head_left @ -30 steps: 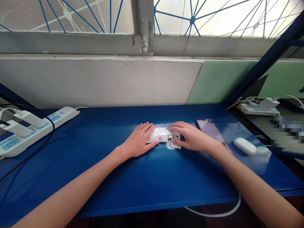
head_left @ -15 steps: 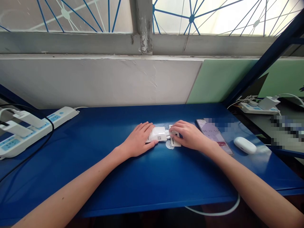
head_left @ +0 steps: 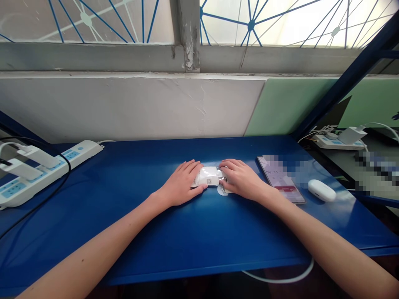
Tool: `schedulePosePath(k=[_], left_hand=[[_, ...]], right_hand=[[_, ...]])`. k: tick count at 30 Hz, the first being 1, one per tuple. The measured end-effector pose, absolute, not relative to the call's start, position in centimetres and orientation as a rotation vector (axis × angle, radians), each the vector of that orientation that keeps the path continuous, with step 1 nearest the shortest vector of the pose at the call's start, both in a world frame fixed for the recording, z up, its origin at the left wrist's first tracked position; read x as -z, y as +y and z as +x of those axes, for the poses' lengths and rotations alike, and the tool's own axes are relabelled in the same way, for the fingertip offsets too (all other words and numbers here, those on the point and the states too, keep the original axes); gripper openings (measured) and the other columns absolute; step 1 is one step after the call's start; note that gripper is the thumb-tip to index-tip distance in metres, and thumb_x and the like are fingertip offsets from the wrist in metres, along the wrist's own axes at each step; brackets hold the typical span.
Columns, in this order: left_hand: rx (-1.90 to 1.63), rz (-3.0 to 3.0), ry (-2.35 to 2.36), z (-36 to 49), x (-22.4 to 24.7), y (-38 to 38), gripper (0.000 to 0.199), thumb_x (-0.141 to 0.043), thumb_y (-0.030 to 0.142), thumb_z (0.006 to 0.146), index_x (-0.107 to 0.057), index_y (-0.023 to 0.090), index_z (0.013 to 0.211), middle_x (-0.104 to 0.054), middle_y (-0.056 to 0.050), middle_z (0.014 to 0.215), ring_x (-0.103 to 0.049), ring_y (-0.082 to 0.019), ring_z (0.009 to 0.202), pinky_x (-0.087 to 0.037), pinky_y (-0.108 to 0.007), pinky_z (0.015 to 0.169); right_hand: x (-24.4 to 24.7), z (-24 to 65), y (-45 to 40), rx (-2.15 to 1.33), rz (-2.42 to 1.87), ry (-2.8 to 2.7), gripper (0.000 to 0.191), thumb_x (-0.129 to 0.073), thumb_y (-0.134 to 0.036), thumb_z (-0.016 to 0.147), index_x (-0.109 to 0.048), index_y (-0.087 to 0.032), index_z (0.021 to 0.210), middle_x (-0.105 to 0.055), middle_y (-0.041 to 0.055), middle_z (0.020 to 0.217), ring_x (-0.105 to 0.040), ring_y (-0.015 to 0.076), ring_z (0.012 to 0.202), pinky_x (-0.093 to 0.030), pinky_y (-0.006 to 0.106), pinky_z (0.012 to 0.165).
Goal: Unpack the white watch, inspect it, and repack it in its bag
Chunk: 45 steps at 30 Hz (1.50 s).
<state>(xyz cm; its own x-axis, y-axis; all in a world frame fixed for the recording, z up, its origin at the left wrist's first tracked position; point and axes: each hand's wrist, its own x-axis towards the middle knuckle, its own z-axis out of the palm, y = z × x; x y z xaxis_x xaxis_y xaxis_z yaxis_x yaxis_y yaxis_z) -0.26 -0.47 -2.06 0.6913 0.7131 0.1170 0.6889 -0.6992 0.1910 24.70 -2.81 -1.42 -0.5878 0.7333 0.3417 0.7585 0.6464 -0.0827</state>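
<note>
A small white box in clear plastic wrapping [head_left: 209, 176] lies flat on the blue desk [head_left: 187, 232]. My left hand [head_left: 184, 182] is closed over its left end, thumb along the near edge. At the box's right end, my right hand [head_left: 239, 177] has its fingers and thumb on the clear plastic. Under and beside that hand a round whitish sticker [head_left: 222, 190] shows on the desk. A flat white card is mostly hidden beneath my right palm.
Right of my right hand lies a phone [head_left: 280, 178] with a timer on screen, then a white earbud case [head_left: 322, 190]. A power strip [head_left: 77, 151] with plugged chargers and a black cable sits at the left. Another power strip [head_left: 339, 142] is at the far right.
My right hand has shifted slightly left, onto the end of the plastic, and now covers most of the white card. My left hand and the box have stayed in place.
</note>
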Motion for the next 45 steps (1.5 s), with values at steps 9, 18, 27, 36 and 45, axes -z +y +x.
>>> schedulePosePath(k=[9,18,27,36,45], left_hand=[[-0.283,2.722,1.184,-0.2,2.0,-0.5,0.065,-0.037,0.060,0.093,-0.040,0.016,0.142,-0.039,-0.011,0.149,-0.032,-0.029,0.139,-0.025,-0.046,0.115],[-0.265,2.713,1.181,-0.2,1.8,-0.5,0.066,-0.036,0.060,0.093,-0.040,0.015,0.142,-0.038,-0.011,0.150,-0.031,-0.029,0.140,-0.024,-0.045,0.115],[-0.285,2.722,1.179,-0.1,1.9,-0.5,0.065,-0.037,0.060,0.093,-0.042,0.015,0.140,-0.039,-0.012,0.149,-0.032,-0.029,0.139,-0.025,-0.046,0.115],[-0.287,2.722,1.178,-0.2,1.8,-0.5,0.064,-0.038,0.059,0.093,-0.042,0.014,0.140,-0.040,-0.012,0.148,-0.033,-0.029,0.139,-0.025,-0.046,0.115],[-0.308,2.709,1.167,-0.1,1.6,-0.6,0.062,-0.040,0.057,0.093,-0.044,0.014,0.137,-0.043,-0.013,0.146,-0.035,-0.030,0.138,-0.026,-0.047,0.114]], right_hand=[[-1.2,27.3,-2.9,0.097,-1.283,-2.607,0.024,-0.060,-0.032,0.084,-0.068,-0.014,0.098,-0.069,0.0121,0.106,-0.062,0.0284,0.103,-0.048,0.042,0.092],[-1.1,26.7,-3.2,-0.010,-1.417,-2.624,0.031,-0.058,-0.035,0.085,-0.068,-0.014,0.105,-0.069,0.0122,0.089,-0.061,0.0277,0.090,-0.049,0.037,0.075],[-0.4,26.4,-3.5,0.156,-1.285,-2.659,0.029,-0.049,-0.039,0.093,-0.065,-0.022,0.111,-0.065,0.0122,0.103,-0.060,0.0273,0.092,-0.047,0.039,0.077],[-1.1,26.3,-3.2,0.111,-1.229,-2.613,0.010,-0.058,-0.022,0.084,-0.067,-0.018,0.086,-0.070,0.0095,0.083,-0.065,0.0262,0.084,-0.048,0.039,0.081],[-1.6,28.1,-2.7,0.073,-1.121,-2.539,0.025,-0.049,-0.029,0.092,-0.062,-0.018,0.110,-0.067,0.0120,0.106,-0.063,0.0261,0.096,-0.050,0.040,0.084]])
